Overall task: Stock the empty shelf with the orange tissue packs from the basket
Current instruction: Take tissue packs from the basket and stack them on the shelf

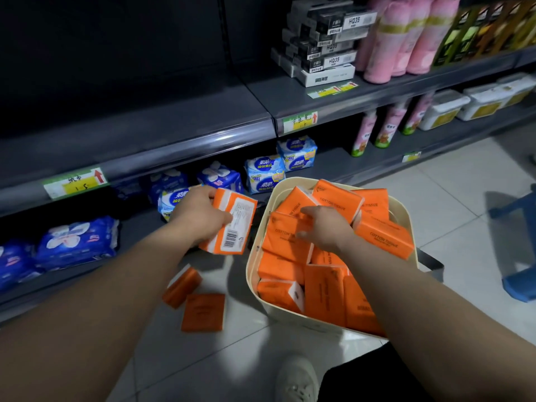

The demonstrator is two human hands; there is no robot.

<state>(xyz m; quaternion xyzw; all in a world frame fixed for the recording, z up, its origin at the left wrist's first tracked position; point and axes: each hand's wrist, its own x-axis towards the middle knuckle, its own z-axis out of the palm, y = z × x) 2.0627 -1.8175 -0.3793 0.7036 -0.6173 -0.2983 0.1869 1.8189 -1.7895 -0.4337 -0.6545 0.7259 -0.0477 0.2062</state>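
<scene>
A cream basket on the floor holds several orange tissue packs. My left hand grips one orange pack just left of the basket, its barcode side facing up. My right hand reaches into the basket and rests on an orange pack near the top, its fingers curled over the pack. Two more orange packs lie on the floor tiles left of the basket. The dark empty shelf spans the upper left.
Blue and white packs fill the bottom shelf behind my left arm. Black boxes, pink rolls and bottles sit on shelves to the right. A blue stool stands at the right edge. My shoe is below.
</scene>
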